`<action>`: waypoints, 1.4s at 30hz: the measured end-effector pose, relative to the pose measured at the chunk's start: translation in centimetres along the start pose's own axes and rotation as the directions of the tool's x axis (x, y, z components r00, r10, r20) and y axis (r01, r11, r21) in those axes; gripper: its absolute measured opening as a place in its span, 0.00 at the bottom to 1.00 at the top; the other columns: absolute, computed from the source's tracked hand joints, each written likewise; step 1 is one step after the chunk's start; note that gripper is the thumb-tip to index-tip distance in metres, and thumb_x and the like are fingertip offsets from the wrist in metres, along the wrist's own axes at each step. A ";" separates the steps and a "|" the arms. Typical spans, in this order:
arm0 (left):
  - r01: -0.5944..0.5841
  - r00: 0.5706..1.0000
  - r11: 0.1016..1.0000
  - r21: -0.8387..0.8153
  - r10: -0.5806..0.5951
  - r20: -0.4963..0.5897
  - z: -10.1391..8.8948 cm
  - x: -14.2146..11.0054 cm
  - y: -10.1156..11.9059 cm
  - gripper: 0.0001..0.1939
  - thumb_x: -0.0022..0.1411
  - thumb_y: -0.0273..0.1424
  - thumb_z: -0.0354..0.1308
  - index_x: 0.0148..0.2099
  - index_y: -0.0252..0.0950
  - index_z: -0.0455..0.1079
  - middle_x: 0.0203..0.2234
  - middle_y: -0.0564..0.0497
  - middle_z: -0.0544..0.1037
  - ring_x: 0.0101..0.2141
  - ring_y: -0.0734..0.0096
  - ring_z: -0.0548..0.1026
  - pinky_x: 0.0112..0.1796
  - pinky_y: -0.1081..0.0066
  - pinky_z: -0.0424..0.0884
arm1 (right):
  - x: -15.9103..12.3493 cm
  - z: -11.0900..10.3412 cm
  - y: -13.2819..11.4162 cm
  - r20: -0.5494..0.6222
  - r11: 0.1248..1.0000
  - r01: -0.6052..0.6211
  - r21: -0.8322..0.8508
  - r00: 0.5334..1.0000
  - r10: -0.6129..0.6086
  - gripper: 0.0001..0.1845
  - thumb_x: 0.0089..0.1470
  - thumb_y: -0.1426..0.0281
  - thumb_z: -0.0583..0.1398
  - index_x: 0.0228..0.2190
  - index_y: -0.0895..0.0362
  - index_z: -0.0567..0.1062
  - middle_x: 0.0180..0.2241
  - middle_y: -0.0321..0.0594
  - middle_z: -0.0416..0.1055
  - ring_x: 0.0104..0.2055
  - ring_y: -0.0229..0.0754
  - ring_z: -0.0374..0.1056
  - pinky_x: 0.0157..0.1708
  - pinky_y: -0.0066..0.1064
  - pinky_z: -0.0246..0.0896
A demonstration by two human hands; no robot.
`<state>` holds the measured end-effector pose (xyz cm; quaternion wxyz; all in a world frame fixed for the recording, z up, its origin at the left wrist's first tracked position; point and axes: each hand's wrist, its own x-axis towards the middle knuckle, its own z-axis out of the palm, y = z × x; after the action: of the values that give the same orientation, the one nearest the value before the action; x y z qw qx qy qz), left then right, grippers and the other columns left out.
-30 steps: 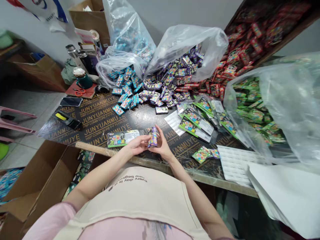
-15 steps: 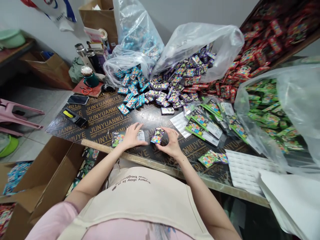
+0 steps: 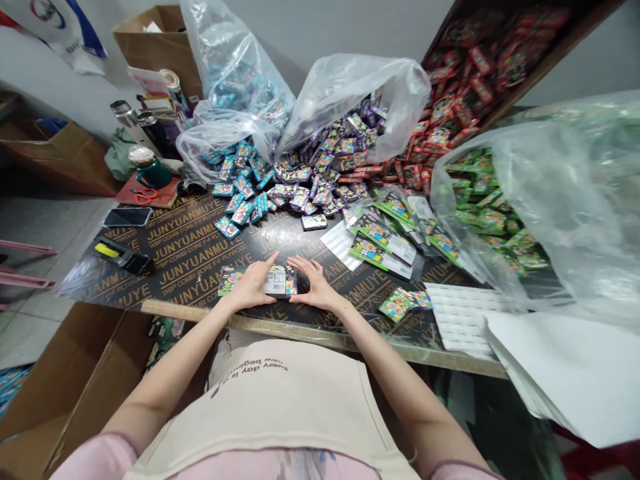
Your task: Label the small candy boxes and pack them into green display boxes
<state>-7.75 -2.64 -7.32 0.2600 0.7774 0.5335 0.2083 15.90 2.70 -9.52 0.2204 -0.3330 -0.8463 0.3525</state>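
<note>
Head view. Hands, two. Left hand (image 3: 253, 285): laid across the card (image 3: 231, 279), thumb and fingers spread apart; whether they grip it I cannot tell. Right hand (image 3: 317, 288): thumb and fingertips closed on opposite ends of a purple packet (image 3: 291, 282), which sits at the card's right end, just beside its white label (image 3: 275, 281).

Loose packets (image 3: 395, 306), near the white sheet (image 3: 463, 320) at the right: two, one green, one purple. Heaps, four, each too crowded to count: blue (image 3: 244, 180), purple (image 3: 320, 170), red (image 3: 445, 127), green (image 3: 493, 213). Pouches (image 3: 383, 245), overlapping, several; exact number unclear. Phone (image 3: 128, 217), one. Scissors (image 3: 145, 195), one pair. Jar (image 3: 153, 172), one, teal. Flasks (image 3: 154, 133), two.

Surface: table (image 3: 200, 248) of dark plywood, gold lettering in rows, a pale strip (image 3: 240, 323) along the near edge. Room: grey wall (image 3: 345, 27) behind; tiled floor (image 3: 37, 223) at left; one open carton (image 3: 155, 57) against the wall, another (image 3: 95, 360) below the table's left end.
</note>
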 end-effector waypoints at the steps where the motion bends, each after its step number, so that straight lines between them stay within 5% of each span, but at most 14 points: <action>1: 0.005 1.000 1.000 -0.006 -0.005 -0.012 0.1 0.1 0.0 0.62 0.42 0.31 0.70 0.70 0.41 0.33 0.54 0.43 0.67 0.52 0.53 0.67 0.54 0.55 0.61 | 0.0 -0.1 0.0 -0.033 1.000 -0.017 -0.007 0.999 0.017 0.54 0.40 0.50 0.68 0.63 0.51 0.52 0.61 0.49 0.58 0.66 0.57 0.48 0.61 0.54 0.35; 4: 0.057 0.996 0.998 -0.017 -0.058 -0.068 0.4 0.4 0.0 0.62 0.42 0.32 0.70 0.70 0.41 0.32 0.54 0.43 0.68 0.52 0.53 0.67 0.54 0.54 0.62 | -0.4 0.2 -0.8 -0.207 0.998 -0.066 -0.016 0.976 0.061 0.55 0.45 0.50 0.65 0.65 0.52 0.46 0.58 0.49 0.64 0.64 0.54 0.52 0.61 0.52 0.37; 6: 0.067 0.995 0.998 -0.018 -0.068 -0.074 0.7 0.7 -0.1 0.62 0.43 0.32 0.70 0.70 0.41 0.32 0.53 0.43 0.68 0.52 0.53 0.67 0.53 0.55 0.62 | -0.4 0.4 -1.2 -0.157 1.000 -0.013 -0.012 0.988 0.011 0.44 0.54 0.53 0.60 0.65 0.51 0.47 0.54 0.46 0.69 0.60 0.49 0.59 0.62 0.52 0.36; 9: 0.053 0.997 0.999 0.005 -0.053 -0.061 1.3 1.3 -0.2 0.61 0.43 0.32 0.69 0.70 0.42 0.33 0.55 0.43 0.66 0.52 0.53 0.66 0.53 0.55 0.62 | 1.0 -0.8 -0.3 -0.057 0.998 0.050 -0.049 0.997 -0.053 0.31 0.60 0.56 0.54 0.62 0.50 0.56 0.51 0.43 0.71 0.56 0.47 0.63 0.62 0.51 0.37; 11: 0.043 0.998 0.998 0.037 -0.042 -0.043 1.9 1.6 -0.3 0.59 0.43 0.32 0.69 0.70 0.42 0.36 0.55 0.43 0.66 0.53 0.53 0.66 0.53 0.55 0.61 | 3.1 -3.5 2.2 -0.224 0.988 -0.062 -0.142 0.974 0.029 0.26 0.59 0.56 0.54 0.57 0.51 0.65 0.51 0.45 0.71 0.56 0.49 0.62 0.60 0.50 0.42; 15: 0.056 0.998 0.992 0.116 -0.056 -0.001 3.3 1.9 -0.4 0.50 0.46 0.35 0.67 0.68 0.41 0.48 0.53 0.43 0.67 0.53 0.52 0.65 0.55 0.52 0.59 | 8.9 -12.2 9.5 -0.627 0.833 -0.477 -0.279 0.748 0.218 0.27 0.55 0.56 0.57 0.53 0.56 0.70 0.60 0.55 0.59 0.60 0.58 0.53 0.55 0.53 0.49; 18: 0.082 0.996 0.987 0.140 -0.084 0.005 4.1 2.0 -0.5 0.47 0.47 0.37 0.66 0.67 0.42 0.51 0.54 0.43 0.66 0.54 0.51 0.63 0.56 0.51 0.57 | 12.8 -18.1 14.1 -0.699 0.685 -0.642 -0.344 0.662 0.269 0.32 0.53 0.59 0.59 0.57 0.59 0.64 0.61 0.62 0.52 0.60 0.62 0.51 0.51 0.55 0.52; 22: 0.138 0.988 0.982 0.131 -0.145 0.046 4.6 2.1 -0.6 0.48 0.44 0.40 0.68 0.66 0.46 0.52 0.57 0.43 0.65 0.57 0.46 0.62 0.57 0.48 0.56 | 16.3 -21.8 17.1 -0.644 0.612 -0.643 -0.461 0.717 0.268 0.28 0.50 0.65 0.61 0.51 0.64 0.67 0.54 0.66 0.61 0.55 0.60 0.55 0.48 0.51 0.51; 27: 0.166 0.984 0.977 0.132 -0.173 0.048 4.6 2.3 -0.6 0.48 0.42 0.41 0.69 0.65 0.45 0.56 0.57 0.43 0.65 0.57 0.46 0.61 0.58 0.48 0.57 | 17.8 -23.1 17.4 -0.509 0.696 -0.481 -0.533 0.839 0.191 0.13 0.46 0.69 0.62 0.35 0.64 0.75 0.40 0.58 0.72 0.48 0.55 0.61 0.52 0.49 0.45; 31: 0.128 0.990 0.982 0.136 -0.134 0.034 4.4 2.0 -0.7 0.46 0.43 0.41 0.69 0.64 0.42 0.58 0.57 0.42 0.65 0.57 0.48 0.61 0.58 0.50 0.56 | 16.5 -22.6 14.9 -0.464 0.779 -0.416 -0.469 0.866 0.183 0.10 0.46 0.66 0.61 0.27 0.62 0.76 0.33 0.51 0.74 0.42 0.52 0.65 0.50 0.43 0.49; 34: 0.108 0.994 0.988 0.108 -0.110 0.017 4.1 1.9 -0.8 0.44 0.44 0.40 0.69 0.63 0.41 0.59 0.56 0.42 0.67 0.56 0.50 0.62 0.58 0.50 0.56 | 13.9 -19.3 11.6 -0.443 0.927 -0.375 0.021 0.827 0.345 0.16 0.44 0.58 0.63 0.23 0.60 0.76 0.24 0.43 0.73 0.35 0.47 0.67 0.38 0.35 0.56; 36: 0.109 0.994 0.993 0.041 -0.109 -0.005 3.8 2.1 -0.7 0.44 0.42 0.42 0.70 0.62 0.41 0.62 0.55 0.42 0.68 0.56 0.49 0.63 0.58 0.49 0.56 | 11.7 -15.9 9.3 -0.357 0.889 -0.338 0.310 0.825 0.438 0.21 0.44 0.52 0.63 0.22 0.59 0.76 0.22 0.39 0.72 0.29 0.44 0.67 0.32 0.32 0.57; 39: 0.150 0.977 0.968 -0.203 -0.176 -0.120 3.3 3.7 0.1 0.37 0.45 0.45 0.68 0.57 0.39 0.68 0.53 0.41 0.71 0.54 0.51 0.66 0.56 0.50 0.58 | 8.2 -10.4 6.3 -0.236 0.834 -0.340 0.435 0.850 0.470 0.25 0.46 0.48 0.60 0.30 0.59 0.77 0.26 0.40 0.75 0.28 0.42 0.69 0.28 0.31 0.61; 42: 0.196 0.904 0.790 -0.580 -0.375 -0.204 2.8 6.5 1.3 0.28 0.52 0.46 0.63 0.51 0.35 0.72 0.45 0.42 0.76 0.46 0.58 0.73 0.49 0.58 0.67 | 5.6 -6.3 4.3 -0.127 0.750 -0.328 0.574 0.870 0.477 0.27 0.44 0.49 0.62 0.39 0.57 0.75 0.31 0.41 0.78 0.31 0.43 0.73 0.33 0.34 0.67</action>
<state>-2.90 2.53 -8.40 0.4129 0.5371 0.5980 0.4283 17.68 11.88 -7.81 0.3335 -0.4779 -0.5836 0.5656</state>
